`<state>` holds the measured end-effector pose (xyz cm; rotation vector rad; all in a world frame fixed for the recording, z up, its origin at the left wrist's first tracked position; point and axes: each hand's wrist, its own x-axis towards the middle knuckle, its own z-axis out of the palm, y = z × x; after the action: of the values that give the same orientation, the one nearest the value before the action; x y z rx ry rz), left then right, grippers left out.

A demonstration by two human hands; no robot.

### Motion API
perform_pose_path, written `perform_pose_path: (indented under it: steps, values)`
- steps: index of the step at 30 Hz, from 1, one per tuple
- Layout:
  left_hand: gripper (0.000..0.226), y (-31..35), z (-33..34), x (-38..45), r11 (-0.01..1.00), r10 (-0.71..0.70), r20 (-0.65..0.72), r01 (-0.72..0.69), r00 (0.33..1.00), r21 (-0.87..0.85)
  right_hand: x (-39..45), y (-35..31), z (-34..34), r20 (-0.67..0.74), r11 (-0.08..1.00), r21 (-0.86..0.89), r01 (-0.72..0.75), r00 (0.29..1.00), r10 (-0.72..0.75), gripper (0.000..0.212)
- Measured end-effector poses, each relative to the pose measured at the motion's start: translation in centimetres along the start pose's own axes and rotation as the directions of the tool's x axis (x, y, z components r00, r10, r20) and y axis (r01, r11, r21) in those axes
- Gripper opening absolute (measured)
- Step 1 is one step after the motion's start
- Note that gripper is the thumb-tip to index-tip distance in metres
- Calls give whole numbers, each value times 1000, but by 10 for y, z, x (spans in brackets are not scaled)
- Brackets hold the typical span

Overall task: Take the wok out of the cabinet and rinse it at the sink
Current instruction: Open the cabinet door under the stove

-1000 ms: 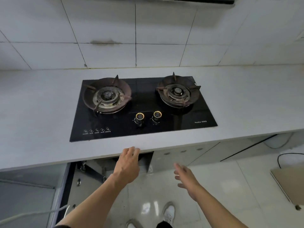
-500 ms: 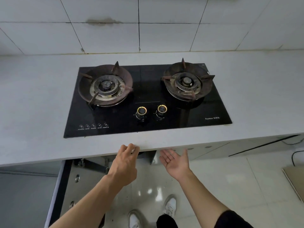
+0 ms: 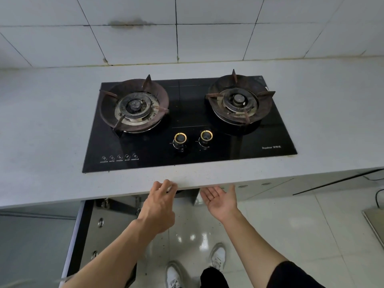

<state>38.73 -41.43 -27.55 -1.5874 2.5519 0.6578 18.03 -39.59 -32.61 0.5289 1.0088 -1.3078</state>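
Note:
No wok or sink is in view. The cabinet [image 3: 116, 206] under the grey counter stands open, its door [image 3: 83, 235] swung out at the lower left; the inside is hidden by the counter edge. My left hand [image 3: 159, 206] reaches toward the opening just below the counter edge, back of the hand up, fingers loosely curled, holding nothing. My right hand [image 3: 221, 199] is beside it to the right, palm up, fingers spread, empty. Both hands are close to the counter's front edge.
A black glass two-burner gas hob [image 3: 187, 123] with two knobs [image 3: 193, 138] is set in the grey counter [image 3: 41, 142]. White tiled wall behind. Closed cabinet fronts [image 3: 270, 188] run to the right. Glossy tile floor [image 3: 291, 225] and my white shoes below.
The view has tilted down and shifted left. My right hand turned palm up and came forward beside my left hand, which stays at the counter edge.

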Motion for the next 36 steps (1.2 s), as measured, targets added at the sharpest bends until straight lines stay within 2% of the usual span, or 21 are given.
perform_pose_path:
  steps: [8, 11, 16, 20, 24, 31, 33, 36]
  values:
    - [62, 5, -6, 1, 993, 26, 15, -28, 1000, 112, -20, 3, -25, -6, 977, -212, 9, 1000, -11, 75]
    - [54, 8, -10, 1, 993, 15, 30, -18, 999, 115, -33, 2, -40, -34, 935, -355, -10, 999, -2, 60]
    - [48, 8, -11, -1, 984, 42, 31, -47, 999, 171, -52, 9, -64, -138, 811, -585, 14, 983, -117, 25]
    - [51, 2, -10, -4, 982, 78, 21, -81, 997, 169, -65, 23, -85, -235, 686, -726, 41, 923, -304, 20]
    - [52, 1, -10, -7, 979, 78, 33, -83, 996, 185, -73, 28, -108, -268, 495, -869, 11, 830, -489, 15]
    - [49, 13, -5, -6, 968, 12, 27, -18, 1000, 252, -101, 21, -142, -211, 237, -968, -87, 794, -570, 13]
    - [45, 25, -5, -4, 961, -10, 25, 3, 1000, 275, -106, 16, -152, -187, 160, -981, -112, 785, -591, 19]
    - [47, 46, -3, 2, 977, 75, 47, -83, 996, 197, -118, 5, -168, -159, 66, -986, -150, 776, -611, 24]
